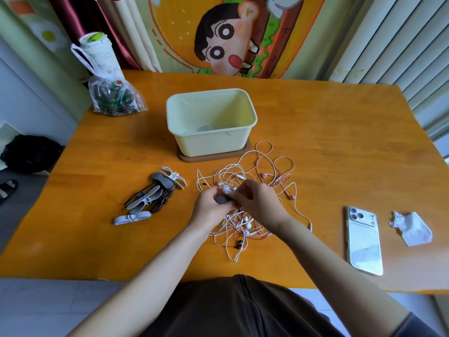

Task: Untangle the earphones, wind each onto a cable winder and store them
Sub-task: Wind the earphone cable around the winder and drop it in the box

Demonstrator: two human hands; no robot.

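Note:
A tangle of white and pink earphones (264, 171) lies on the orange table (340, 142), in front of a pale yellow storage box (211, 142) that sits on a brown lid. My left hand (210, 207) and my right hand (257, 203) meet over the tangle. Between them they pinch a dark grey cable winder (222, 199), with white earbuds (227, 189) just above it. More cable loops (233, 234) trail beneath my wrists. A pile of grey, dark and white winders (150, 195) rests to the left.
A white phone (363, 239) lies face down at the right, with a crumpled tissue (410, 228) beyond it. A plastic bag (114, 98) and a cup (99, 54) stand at the table's back left corner. The near table edge runs just in front of my body.

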